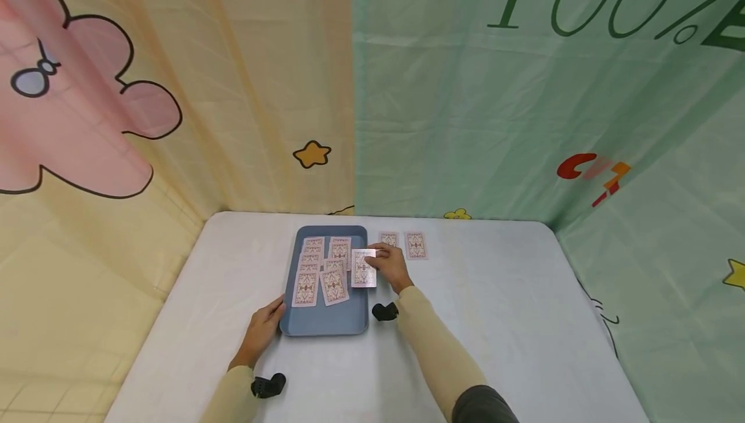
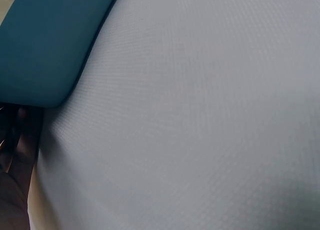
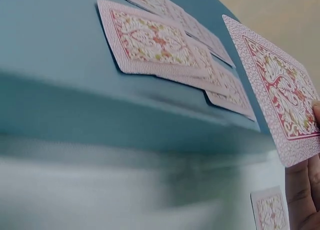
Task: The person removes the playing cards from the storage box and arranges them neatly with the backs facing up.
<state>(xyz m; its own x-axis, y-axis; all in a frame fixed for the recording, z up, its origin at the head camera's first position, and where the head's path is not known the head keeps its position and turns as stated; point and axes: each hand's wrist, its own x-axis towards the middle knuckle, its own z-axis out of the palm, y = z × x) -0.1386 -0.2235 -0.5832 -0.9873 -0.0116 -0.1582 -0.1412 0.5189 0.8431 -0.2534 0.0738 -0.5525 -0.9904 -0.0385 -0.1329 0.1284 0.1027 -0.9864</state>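
My right hand (image 1: 391,266) pinches a playing card (image 1: 363,270) by its right edge, over the right rim of the blue-grey tray (image 1: 326,325). In the right wrist view the held card (image 3: 285,92) stands tilted, its ornate red-and-white back showing. My left hand (image 1: 263,329) rests against the tray's left side near the front corner, fingers straight. The left wrist view shows those fingers (image 2: 22,145) partly hidden by the tray's edge (image 2: 55,54). Several playing cards (image 1: 305,288) lie back up in the tray in two overlapping columns, the right one (image 1: 334,287) slightly askew.
Two more cards lie back up on the white table, right of the tray: one (image 1: 388,238) just beyond my right hand, the other (image 1: 416,246) farther right. Printed curtains (image 1: 465,119) hang behind the table. Black wrist straps (image 1: 269,385) sit on both arms.
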